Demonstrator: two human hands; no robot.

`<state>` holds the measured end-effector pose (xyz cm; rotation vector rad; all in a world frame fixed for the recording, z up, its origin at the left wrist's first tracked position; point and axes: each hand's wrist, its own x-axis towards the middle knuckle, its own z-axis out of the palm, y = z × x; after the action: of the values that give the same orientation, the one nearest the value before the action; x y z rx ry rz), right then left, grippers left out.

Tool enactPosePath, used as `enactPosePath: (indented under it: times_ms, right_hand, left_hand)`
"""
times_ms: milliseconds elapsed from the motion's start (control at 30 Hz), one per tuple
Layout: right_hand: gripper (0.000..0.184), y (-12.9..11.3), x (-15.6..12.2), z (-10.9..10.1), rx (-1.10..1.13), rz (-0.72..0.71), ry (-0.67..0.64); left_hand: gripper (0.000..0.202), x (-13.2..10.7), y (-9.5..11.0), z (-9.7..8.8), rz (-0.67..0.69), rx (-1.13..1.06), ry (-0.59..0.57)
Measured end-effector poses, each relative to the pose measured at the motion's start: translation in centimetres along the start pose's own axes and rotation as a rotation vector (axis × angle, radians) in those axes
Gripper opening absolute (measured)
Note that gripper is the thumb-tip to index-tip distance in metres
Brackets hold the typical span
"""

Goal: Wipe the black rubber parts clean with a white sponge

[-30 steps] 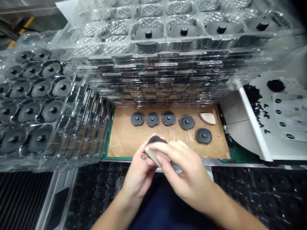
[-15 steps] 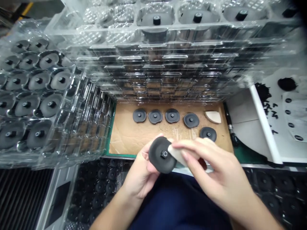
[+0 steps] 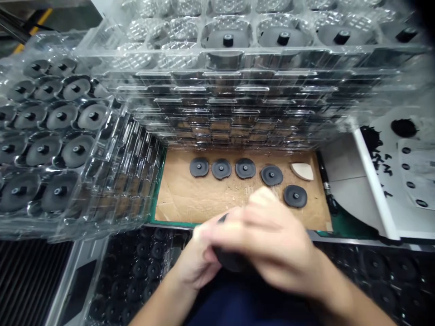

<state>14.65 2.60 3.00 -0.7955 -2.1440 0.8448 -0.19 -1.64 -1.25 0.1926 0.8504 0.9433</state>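
2 stacks of clear trays border the cardboard sheet (image 3: pixel 183 194): the side stack (image 3: pixel 117 176), loaded with dark discs, stands to its left, and the rear stack (image 3: pixel 231 97) rises behind its far edge. In front of the cardboard's near edge, the left hand (image 3: pixel 195 256) pinches a held disc (image 3: pixel 234 261), dark and mostly covered. To its right, the right hand (image 3: pixel 272 235) curls over that disc, too blurred to tell whether it pinches anything or only presses. The 2 hands overlap in view.

The step in hand looks like working over the disc's rim or face. The next move seems to call for a firm left pinch, with the right fingers clear enough to bare the edge for a check.

On the cardboard lie 5 loose discs (image 3: pixel 245 168), 4 in a rough row and 1 nearer its right edge. A pale wedge (image 3: pixel 302 171) lies near its far right corner, a dark pen-like tool (image 3: pixel 325 181) along its right edge, and a white bin (image 3: pixel 374 185) farther right.
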Motion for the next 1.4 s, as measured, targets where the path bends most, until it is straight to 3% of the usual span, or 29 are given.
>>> enactPosePath:
  times_ms: [133, 233, 333, 433, 533, 633, 733, 800, 867, 1033, 1133, 1267, 1400]
  right_hand:
    - [0.024, 3.7, -1.4, -0.1, -0.041, 0.531, 0.290]
    - [0.026, 5.3, -3.6, 1.4, 0.023, 0.716, 0.226]
    - [0.024, 5.3, -6.3, 4.2, 0.110, 0.703, 0.082]
    - [0.021, 5.0, -7.9, 6.2, 0.136, 0.690, 0.020]
    - [0.023, 5.0, -7.8, 5.7, 0.113, 0.721, 0.070]
    - [0.025, 3.6, -6.1, 3.2, 0.072, 0.739, 0.191]
    - [0.028, 1.1, -3.7, 1.2, -0.008, 0.509, 0.322]
    - [0.034, 0.2, -2.1, 0.7, -0.056, 0.222, 0.249]
    - [0.033, 0.7, -1.2, 0.9, -0.076, 0.104, 0.112]
    - [0.025, 5.4, -3.3, 3.3, -0.046, 0.549, 0.076]
    - [0.023, 6.9, -6.4, 5.5, -0.009, 0.598, 0.059]
    - [0.021, 6.2, -7.4, 6.1, 0.028, 0.649, 0.080]
    - [0.026, 2.7, -3.6, 3.8, 0.051, 0.616, 0.263]
  left_hand:
    - [0.057, -0.1, 0.3, -0.6, -0.037, -0.111, -0.222]
    - [0.053, -0.2, 0.6, -1.0, -0.007, -0.153, -0.258]
    - [0.050, -0.1, 0.7, -1.3, 0.014, -0.148, -0.227]
    - [0.050, 0.0, 0.6, -1.5, 0.009, -0.147, -0.210]
    - [0.052, 0.1, 0.7, -1.5, -0.003, -0.131, -0.197]
    - [0.051, 0.0, 0.9, -1.2, -0.016, -0.107, -0.204]
    - [0.056, -0.2, 0.8, -0.7, -0.019, -0.097, -0.188]
    - [0.060, -0.3, 0.5, -0.5, -0.001, -0.069, -0.126]
    - [0.058, -0.2, 0.1, -0.6, 0.042, -0.036, -0.031]
    - [0.054, -0.1, -0.1, -2.0, 0.192, -0.062, 0.190]
    - [0.063, 0.0, 0.3, -2.4, 0.229, -0.081, 0.250]
    - [0.066, 0.3, 0.3, -1.7, 0.196, -0.066, 0.224]
    - [0.060, 0.4, -0.3, -0.9, 0.203, -0.039, 0.178]
